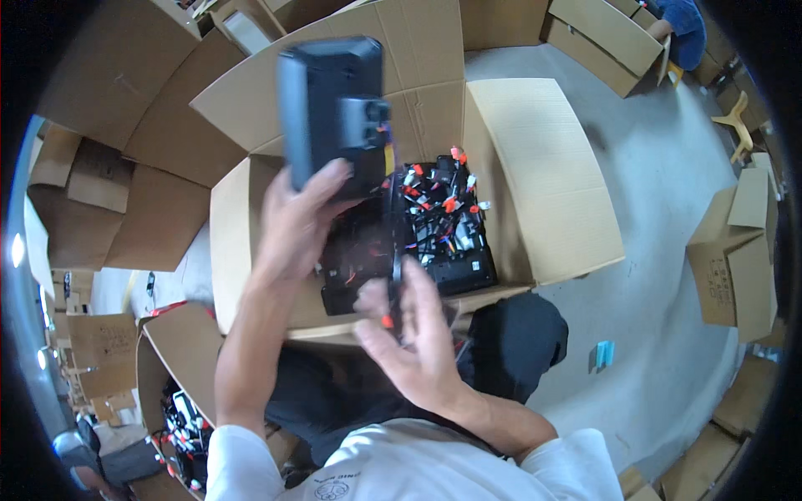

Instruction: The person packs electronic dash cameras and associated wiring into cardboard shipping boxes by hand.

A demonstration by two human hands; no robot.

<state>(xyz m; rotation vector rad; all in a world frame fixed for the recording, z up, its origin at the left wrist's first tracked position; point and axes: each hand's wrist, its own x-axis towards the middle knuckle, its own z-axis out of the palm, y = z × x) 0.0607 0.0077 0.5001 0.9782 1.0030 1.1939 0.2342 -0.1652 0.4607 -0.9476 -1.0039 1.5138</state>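
My left hand (pixel 294 217) grips the lower end of a black rectangular electronic unit (pixel 322 108), held tilted up above an open cardboard box. A socket block with coloured wires shows on the unit's face. From it a black cable (pixel 394 230) hangs toward me. My right hand (pixel 418 338), blurred by motion, has its fingers curled around the cable's lower part, near a small orange-red tip. Inside the cardboard box (pixel 547 175) lie several similar black units (pixel 455 271) with tangled cables (pixel 447 204), white plugs and orange-red caps.
A second box (pixel 180 334) at my lower left holds more cabled units (pixel 184 426). Large cartons (pixel 125 100) stand at the left. Far right, a person's arm (pixel 660 29) reaches over another box (pixel 606 42). A light-blue object (pixel 603 355) lies on the grey floor (pixel 576 326).
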